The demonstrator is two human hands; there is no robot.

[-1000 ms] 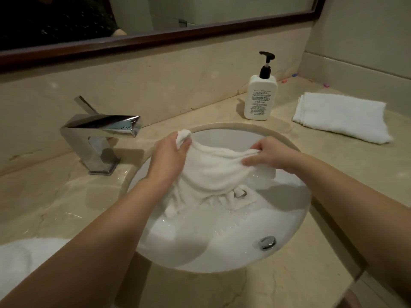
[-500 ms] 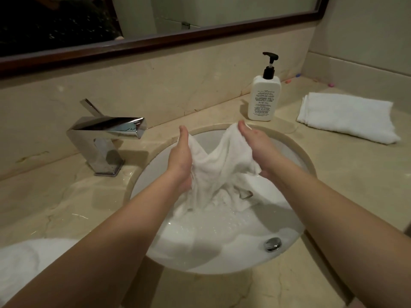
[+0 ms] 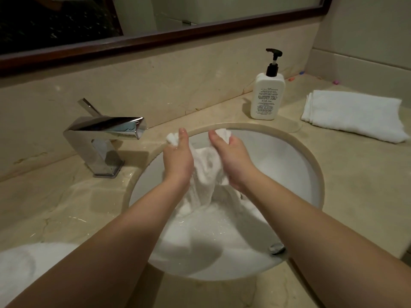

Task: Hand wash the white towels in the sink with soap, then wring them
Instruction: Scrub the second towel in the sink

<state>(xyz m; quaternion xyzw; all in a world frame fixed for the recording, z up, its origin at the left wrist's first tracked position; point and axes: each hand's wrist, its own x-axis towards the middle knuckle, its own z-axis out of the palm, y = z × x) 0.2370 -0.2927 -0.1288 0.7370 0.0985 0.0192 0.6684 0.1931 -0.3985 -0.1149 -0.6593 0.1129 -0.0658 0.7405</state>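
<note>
Towel in the wash: wet white hand towel point(image 3: 208, 174) is hanging bunched up between both hands over the basin, its lower end trailing down into the sudsy water.
Left hand: left hand point(image 3: 178, 158) is gripping one top corner of the towel, fingers wrapping round it so a white tuft is poking out past the fingertips, right near the back rim.
Right hand: right hand point(image 3: 231, 156) is clutching the other top corner, thumb and fingers curling round the bunched cloth, palm facing the left hand.
Gap between hands: they're sitting close together, with the cloth sagging in folds between them.
Sink: round white undermount sink point(image 3: 295, 174) is holding foamy, bubbly water; a metal drain fitting point(image 3: 277, 248) is showing at the near right side, partly behind the right forearm.
Faucet: angular chrome faucet point(image 3: 104, 136) is standing on the counter to the left of the basin, spout pointing toward the left hand, and I can't see any water running from it.
Soap: white pump bottle point(image 3: 266, 94) with a black pump is standing upright behind the sink at the back right, just off the rim.
Other towels: folded white towel point(image 3: 353, 115) is lying on the counter to the right, well apart from the sink; another white towel point(image 3: 20, 270) is showing at the bottom left, partly under the left arm.
Counter: beige marble countertop point(image 3: 55, 203) is glistening wet near the faucet.
Background: dark-framed mirror point(image 3: 155, 38) is running along the wall above.
</note>
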